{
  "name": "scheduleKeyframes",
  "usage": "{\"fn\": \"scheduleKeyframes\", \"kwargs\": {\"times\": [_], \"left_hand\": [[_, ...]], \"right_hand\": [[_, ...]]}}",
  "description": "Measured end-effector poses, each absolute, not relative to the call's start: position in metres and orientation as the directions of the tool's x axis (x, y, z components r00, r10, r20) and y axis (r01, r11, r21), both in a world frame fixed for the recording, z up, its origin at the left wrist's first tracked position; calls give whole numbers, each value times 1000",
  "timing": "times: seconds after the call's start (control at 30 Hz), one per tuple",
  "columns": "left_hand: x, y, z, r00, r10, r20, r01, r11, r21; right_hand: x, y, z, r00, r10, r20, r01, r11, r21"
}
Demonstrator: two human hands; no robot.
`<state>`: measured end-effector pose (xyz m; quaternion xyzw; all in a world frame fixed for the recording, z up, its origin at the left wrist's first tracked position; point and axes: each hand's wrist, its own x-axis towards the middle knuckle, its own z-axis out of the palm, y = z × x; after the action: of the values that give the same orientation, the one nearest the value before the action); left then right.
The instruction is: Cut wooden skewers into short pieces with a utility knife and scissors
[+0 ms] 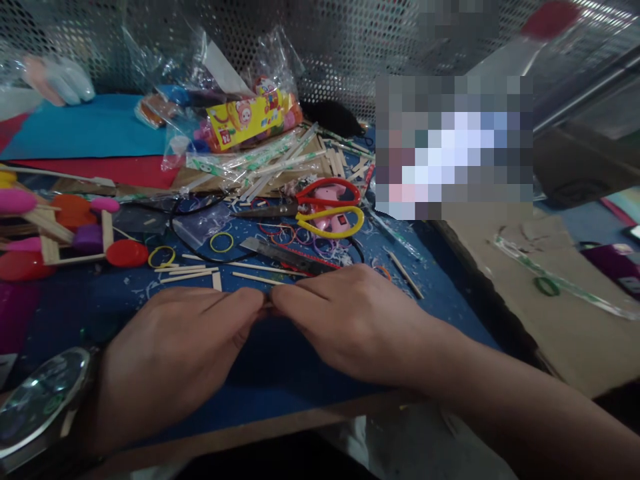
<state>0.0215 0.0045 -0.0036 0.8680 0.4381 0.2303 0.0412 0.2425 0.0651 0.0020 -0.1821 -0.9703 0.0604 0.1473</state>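
Observation:
My left hand [180, 347] and my right hand [350, 320] meet fingertip to fingertip over the blue mat [280, 373], near its front edge. Both are closed in a pinch on a small thing between them, which the fingers hide. A wristwatch [43, 400] sits on my left wrist. Just beyond the fingers lie loose thin wooden sticks [193, 272] and a dark metal blade [285, 257].
Scissors with red and yellow handles [327, 203] lie behind the hands, with coloured rubber bands [221, 241] and a black cord. Wrapped sticks and a toy packet [250, 120] are piled at the back. Coloured plastic spoons [75, 227] lie left, brown cardboard [540, 293] right.

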Motion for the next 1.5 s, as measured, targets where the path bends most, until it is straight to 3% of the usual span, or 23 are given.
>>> {"fn": "scheduleKeyframes", "kwargs": {"times": [0.43,0.7,1.03,1.5], "left_hand": [[24,10,-4,508,792,339,689,-610,393],[24,9,-2,494,808,320,674,-589,446],[23,6,5,473,840,266,601,-528,600],[19,4,2,406,871,278,621,-485,616]], "right_hand": [[245,76,4,-922,296,248,226,934,-277],[245,75,2,-919,277,282,212,948,-238],[244,80,4,-888,317,332,123,862,-493],[245,83,6,-896,353,268,147,807,-572]]}}
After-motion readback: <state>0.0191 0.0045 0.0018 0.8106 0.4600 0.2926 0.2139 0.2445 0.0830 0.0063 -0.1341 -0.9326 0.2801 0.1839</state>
